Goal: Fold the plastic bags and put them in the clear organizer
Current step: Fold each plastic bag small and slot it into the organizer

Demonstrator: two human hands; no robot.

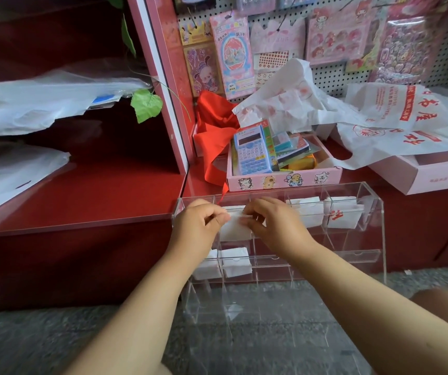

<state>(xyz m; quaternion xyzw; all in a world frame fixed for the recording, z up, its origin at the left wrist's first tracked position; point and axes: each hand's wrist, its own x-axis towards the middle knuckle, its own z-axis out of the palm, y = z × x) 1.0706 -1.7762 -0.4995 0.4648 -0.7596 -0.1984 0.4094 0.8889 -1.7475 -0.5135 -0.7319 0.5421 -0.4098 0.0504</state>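
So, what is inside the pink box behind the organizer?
The pink box holds a blue calculator and small packets. Whatever lies under them is covered.

Folded bag (235,228) partly behind hands.

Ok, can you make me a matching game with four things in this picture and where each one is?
Things:
1. folded bag
2. calculator
3. green leaf
4. red cloth

Places:
A. in the pink box with cartoon animals on it
B. pinched by the left hand and the right hand at the clear organizer
C. hanging by the pink pillar
D. heaped left of the pink box, trailing towards the organizer

Pairs: 1-B, 2-A, 3-C, 4-D
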